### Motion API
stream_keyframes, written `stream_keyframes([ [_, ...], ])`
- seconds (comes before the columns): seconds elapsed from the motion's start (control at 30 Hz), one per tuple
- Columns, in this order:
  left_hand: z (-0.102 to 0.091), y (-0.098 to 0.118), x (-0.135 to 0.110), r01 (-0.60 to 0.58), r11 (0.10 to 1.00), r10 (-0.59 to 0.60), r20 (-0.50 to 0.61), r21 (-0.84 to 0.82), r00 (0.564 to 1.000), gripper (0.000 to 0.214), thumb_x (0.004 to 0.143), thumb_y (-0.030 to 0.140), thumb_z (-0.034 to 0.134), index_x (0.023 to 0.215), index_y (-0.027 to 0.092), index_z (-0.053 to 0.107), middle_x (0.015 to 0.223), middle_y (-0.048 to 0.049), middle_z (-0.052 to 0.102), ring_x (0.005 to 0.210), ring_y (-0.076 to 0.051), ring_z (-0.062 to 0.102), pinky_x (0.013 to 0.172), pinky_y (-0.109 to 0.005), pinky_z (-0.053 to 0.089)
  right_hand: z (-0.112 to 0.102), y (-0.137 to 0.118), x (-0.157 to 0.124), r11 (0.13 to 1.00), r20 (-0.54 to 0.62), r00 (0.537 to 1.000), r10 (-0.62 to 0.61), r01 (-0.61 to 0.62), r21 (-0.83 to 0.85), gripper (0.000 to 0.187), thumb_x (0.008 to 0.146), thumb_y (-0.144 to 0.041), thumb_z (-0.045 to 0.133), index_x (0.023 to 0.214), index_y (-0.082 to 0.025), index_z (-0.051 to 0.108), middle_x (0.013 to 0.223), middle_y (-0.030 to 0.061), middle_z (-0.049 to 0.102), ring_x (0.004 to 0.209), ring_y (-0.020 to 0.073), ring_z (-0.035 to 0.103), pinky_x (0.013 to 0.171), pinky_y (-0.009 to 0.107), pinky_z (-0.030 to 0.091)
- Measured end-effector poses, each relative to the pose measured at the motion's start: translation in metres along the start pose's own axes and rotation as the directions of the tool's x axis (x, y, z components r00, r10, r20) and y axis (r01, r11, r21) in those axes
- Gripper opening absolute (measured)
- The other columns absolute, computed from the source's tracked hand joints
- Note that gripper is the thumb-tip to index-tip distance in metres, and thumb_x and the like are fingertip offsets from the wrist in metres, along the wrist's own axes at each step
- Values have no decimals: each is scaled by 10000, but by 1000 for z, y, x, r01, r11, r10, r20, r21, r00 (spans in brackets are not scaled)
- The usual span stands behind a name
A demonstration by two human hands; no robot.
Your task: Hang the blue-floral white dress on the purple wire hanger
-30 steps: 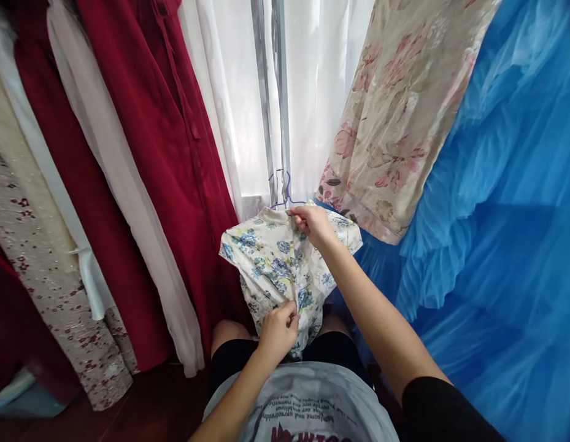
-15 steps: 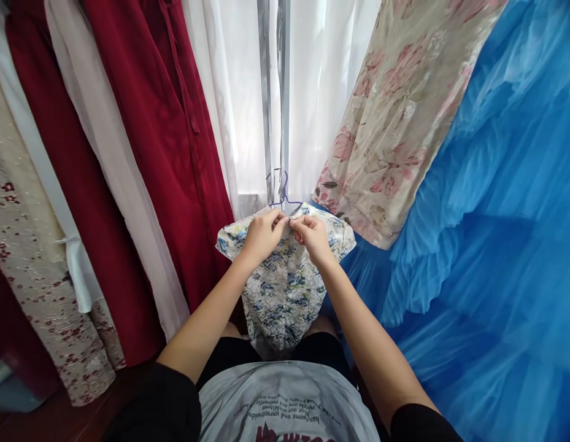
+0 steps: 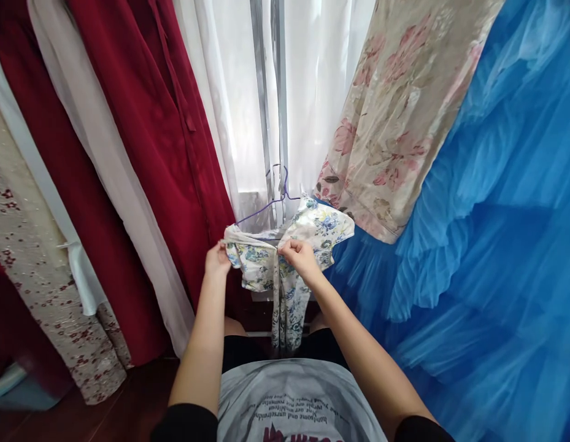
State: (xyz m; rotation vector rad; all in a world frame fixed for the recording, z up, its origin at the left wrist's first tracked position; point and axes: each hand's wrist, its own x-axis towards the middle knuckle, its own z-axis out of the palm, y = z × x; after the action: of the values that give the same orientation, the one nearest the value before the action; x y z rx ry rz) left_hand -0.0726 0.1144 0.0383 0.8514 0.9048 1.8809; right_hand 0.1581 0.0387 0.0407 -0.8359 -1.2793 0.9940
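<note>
A small white garment with a blue flower print point(image 3: 319, 227) hangs on a thin purple wire hanger point(image 3: 266, 205) in front of me. One shoulder of the hanger is bare on the left side. My left hand point(image 3: 217, 259) pinches the garment's left sleeve edge, just under the bare wire. Near the garment's middle, my right hand point(image 3: 299, 258) is closed on the fabric where it gathers and hangs down in a narrow strip.
Dark red dresses point(image 3: 142, 135) and a pale spotted one point(image 3: 40, 258) hang on the left. White sheer curtains and a metal window frame point(image 3: 273, 104) are behind. A pink-flowered dress point(image 3: 395, 110) and a big blue tulle skirt point(image 3: 496, 245) fill the right.
The garment has slipped off the hanger's left shoulder, which now shows bare. My hands moved down from the collar, the left one out to the sleeve edge, the right to the middle.
</note>
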Motion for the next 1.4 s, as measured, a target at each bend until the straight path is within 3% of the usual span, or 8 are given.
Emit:
stream_keyframes([
  [0.3, 21, -120, -128, 482, 869, -473, 97, -112, 875, 202, 883, 171, 596, 694, 177, 525, 654, -39, 591, 719, -195, 682, 830, -404, 567, -77, 59, -63, 953, -537, 835, 115, 60, 297, 305, 705, -494, 602, 606, -256, 437, 419, -124, 212, 345, 83, 208, 358, 245, 220],
  [0.5, 61, -100, -159, 388, 918, -344, 325, -79, 881, 194, 802, 316, 753, 893, 163, 676, 950, -67, 707, 948, -184, 678, 988, -350, 495, -108, 67, -69, 982, -638, 767, 66, 65, 179, 311, 754, -538, 598, 660, -255, 507, 512, -35, 528, 416, 137, 465, 385, 259, 344],
  [0.67, 80, -58, -176, -127, 981, 6, 632, 146, 775, 237, 904, 402, 646, 907, 174, 710, 982, -78, 691, 986, -216, 640, 961, -333, 484, -67, 49, -69, 972, -137, 964, 226, -214, 97, 523, 818, -719, 578, 749, -207, 661, 709, 39, 700, 728, 208, 669, 628, 291, 508],
  [0.77, 76, -47, -174, -302, 933, 106, 652, 196, 750, 217, 923, 372, 624, 914, 180, 725, 997, -91, 689, 1024, -232, 637, 991, -351, 466, -48, 29, -78, 884, 177, 906, 386, -418, 210, 708, 809, -870, 409, 813, -216, 680, 687, 45, 689, 730, 226, 686, 622, 305, 509],
  [0.9, 50, -43, -164, -79, 973, -88, 669, 215, 738, 366, 883, 428, 680, 1181, 215, 695, 1181, -124, 687, 1109, -261, 640, 978, -364, 483, -44, 6, -90, 838, 358, 855, 375, -478, 264, 527, 766, -715, 664, 809, -191, 697, 688, 52, 692, 685, 218, 678, 630, 298, 497],
  [1.07, 4, -44, -168, 57, 891, -439, 822, 451, 363, 588, 792, 653, 690, 1149, 186, 705, 953, -96, 717, 913, -269, 680, 803, -352, 529, -59, -24, -93, 887, 256, 919, 302, -369, 278, 292, 618, -416, 804, 743, -169, 711, 673, 49, 689, 575, 182, 599, 594, 292, 475],
  [1.23, -34, -43, -129, -558, 659, -278, 853, 504, 443, 414, 605, 556, 861, 606, 192, 663, 640, -1, 622, 679, -184, 591, 739, -278, 469, -89, -67, -91, 933, 210, 937, 279, -317, 173, 309, 579, -446, 763, 718, -176, 710, 686, 93, 688, 575, 227, 596, 551, 333, 452],
  [1.4, -62, -18, -48, -747, 385, -264, 840, 542, 474, 330, 607, 553, 853, 661, 249, 736, 806, -37, 697, 892, -244, 621, 950, -338, 381, -109, -86, -57, 967, 298, 945, 138, -64, -246, 217, 641, -286, 811, 668, -176, 627, 591, -19, 545, 540, 115, 431, 519, 237, 303],
])
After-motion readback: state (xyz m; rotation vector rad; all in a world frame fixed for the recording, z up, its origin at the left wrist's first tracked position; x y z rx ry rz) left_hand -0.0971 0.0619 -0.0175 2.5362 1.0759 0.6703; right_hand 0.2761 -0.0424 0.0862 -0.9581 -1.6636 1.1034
